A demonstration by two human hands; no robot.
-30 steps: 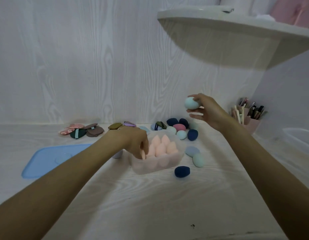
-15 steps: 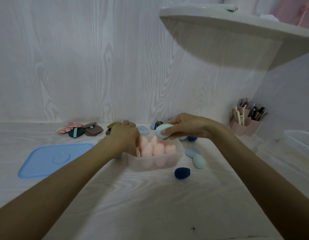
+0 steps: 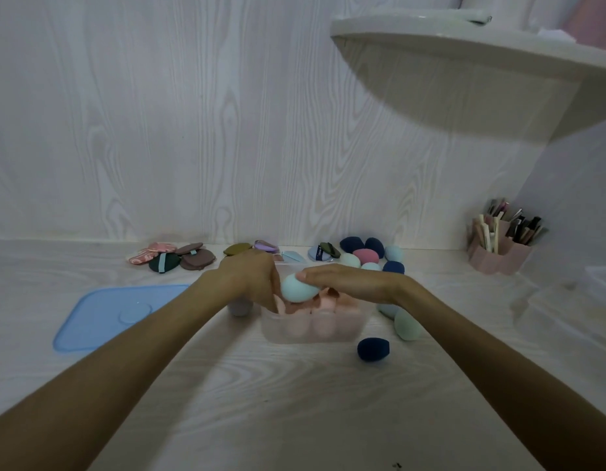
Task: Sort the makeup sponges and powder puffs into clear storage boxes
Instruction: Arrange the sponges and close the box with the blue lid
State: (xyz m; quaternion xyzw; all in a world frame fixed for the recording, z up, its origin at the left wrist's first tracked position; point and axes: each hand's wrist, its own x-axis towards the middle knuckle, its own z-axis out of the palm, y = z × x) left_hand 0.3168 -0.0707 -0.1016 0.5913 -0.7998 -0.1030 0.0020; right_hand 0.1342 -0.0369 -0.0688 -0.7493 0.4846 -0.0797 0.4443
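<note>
A clear storage box [image 3: 315, 329] stands mid-table with several pink sponges [image 3: 325, 302] inside. My right hand [image 3: 349, 283] holds a light blue sponge [image 3: 296, 287] just over the box's left part. My left hand [image 3: 250, 277] grips the box's left rim, fingers curled down inside it. A navy sponge [image 3: 373, 349] and a mint sponge [image 3: 407, 323] lie right of the box. More sponges [image 3: 366, 254] sit in a cluster behind it. Flat powder puffs [image 3: 179, 257] lie in a row along the wall.
A blue box lid [image 3: 118, 316] lies flat at the left. A pink holder with brushes [image 3: 502, 243] stands at the back right. A second clear box [image 3: 580, 300] sits at the right edge. A white shelf [image 3: 481, 52] overhangs the upper right.
My right hand has carried the light blue sponge from up at the right down and left to the box. My left hand has stayed at the box's left rim.
</note>
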